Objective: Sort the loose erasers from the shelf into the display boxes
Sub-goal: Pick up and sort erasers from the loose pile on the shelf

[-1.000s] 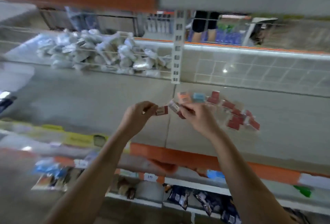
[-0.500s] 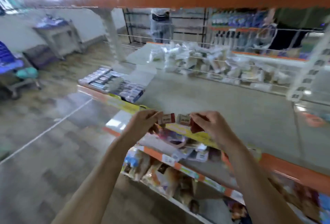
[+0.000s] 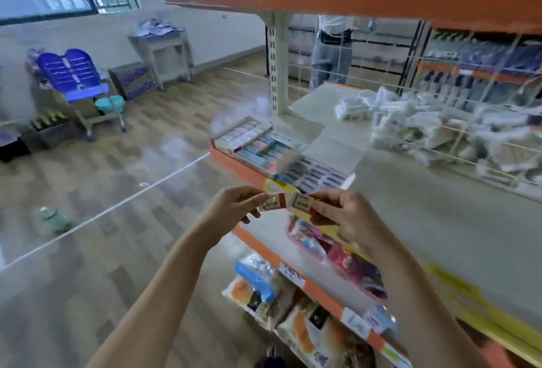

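Since half a second ago my view has swung left, bringing the display boxes [image 3: 275, 150] closer on the shelf [image 3: 425, 209] end. Item, left hand [image 3: 231, 210]: fingertips pinch one small rectangular paper-sleeved eraser [image 3: 275, 201]; item, right hand [image 3: 349, 218]: curled fingers pinch a matching eraser [image 3: 302, 202], both held above the shelf's front edge. Step, I judge: carrying; next, matching each to a box row of like blocks.

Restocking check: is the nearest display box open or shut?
Open: the display box shows rows of blue-labelled erasers, its lid folded back.
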